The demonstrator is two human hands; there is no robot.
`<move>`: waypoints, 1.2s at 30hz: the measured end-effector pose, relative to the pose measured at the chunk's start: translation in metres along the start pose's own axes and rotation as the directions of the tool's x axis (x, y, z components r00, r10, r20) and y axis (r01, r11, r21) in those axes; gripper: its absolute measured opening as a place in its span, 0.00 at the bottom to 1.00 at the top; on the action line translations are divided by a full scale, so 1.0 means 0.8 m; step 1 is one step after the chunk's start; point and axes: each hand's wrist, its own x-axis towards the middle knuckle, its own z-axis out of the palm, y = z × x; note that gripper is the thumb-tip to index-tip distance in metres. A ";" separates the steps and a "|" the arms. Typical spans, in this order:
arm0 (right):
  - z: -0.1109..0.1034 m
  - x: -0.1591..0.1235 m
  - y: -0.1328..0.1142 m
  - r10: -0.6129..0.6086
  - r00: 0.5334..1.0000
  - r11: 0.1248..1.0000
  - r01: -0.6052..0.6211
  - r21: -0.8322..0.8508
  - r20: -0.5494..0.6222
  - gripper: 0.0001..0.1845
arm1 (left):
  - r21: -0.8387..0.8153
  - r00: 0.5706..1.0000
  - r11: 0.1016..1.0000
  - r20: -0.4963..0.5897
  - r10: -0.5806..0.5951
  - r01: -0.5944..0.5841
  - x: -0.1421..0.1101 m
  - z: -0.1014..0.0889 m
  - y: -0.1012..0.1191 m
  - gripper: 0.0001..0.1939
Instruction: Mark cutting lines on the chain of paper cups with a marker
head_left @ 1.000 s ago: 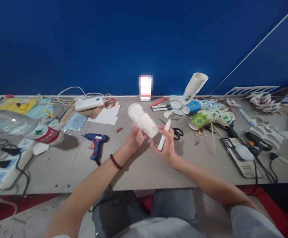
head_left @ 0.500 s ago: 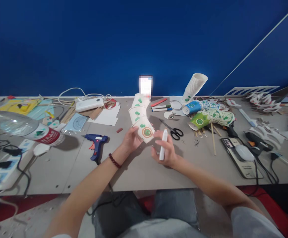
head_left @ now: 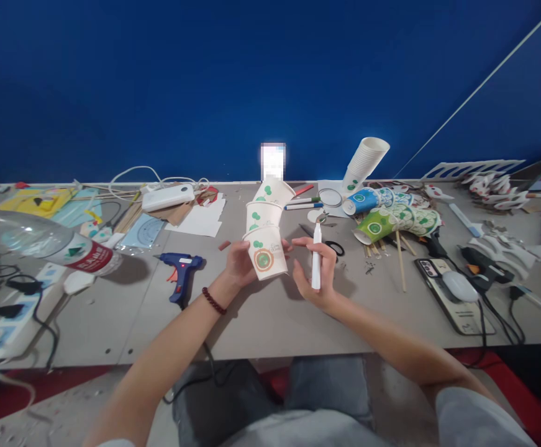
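Note:
My left hand grips the lowest cup of a chain of three joined white paper cups, printed with green leaves and an orange-green ring. The chain rises from my hand and bends away toward the wall. My right hand is closed around a white marker, held upright just right of the cups. A red bead bracelet sits on my left wrist. Both hands hover above the grey table.
A blue glue gun lies left of my hands, black scissors right behind the marker. Painted cup chains, a leaning stack of white cups, markers, sticks, a phone and cables crowd the right. A water bottle and power strip lie left.
My left hand has turned the cup chain from lying sideways to standing up, printed side toward me. My right hand has shifted the marker from a slant to upright.

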 end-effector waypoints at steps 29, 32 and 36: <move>0.005 0.010 0.022 0.558 0.830 0.785 -0.531 0.319 0.010 0.11 | 0.152 0.996 0.987 0.070 -0.059 0.048 0.005 -0.020 -0.013 0.30; 0.005 0.012 0.025 0.580 0.814 0.776 -0.549 0.309 -0.011 0.11 | 0.160 0.994 0.986 0.092 -0.061 0.045 0.005 -0.018 -0.012 0.29; 0.000 0.018 0.035 0.563 0.822 0.809 -0.525 0.265 -0.090 0.10 | 0.157 0.990 0.986 0.126 -0.069 0.048 0.006 -0.017 -0.013 0.29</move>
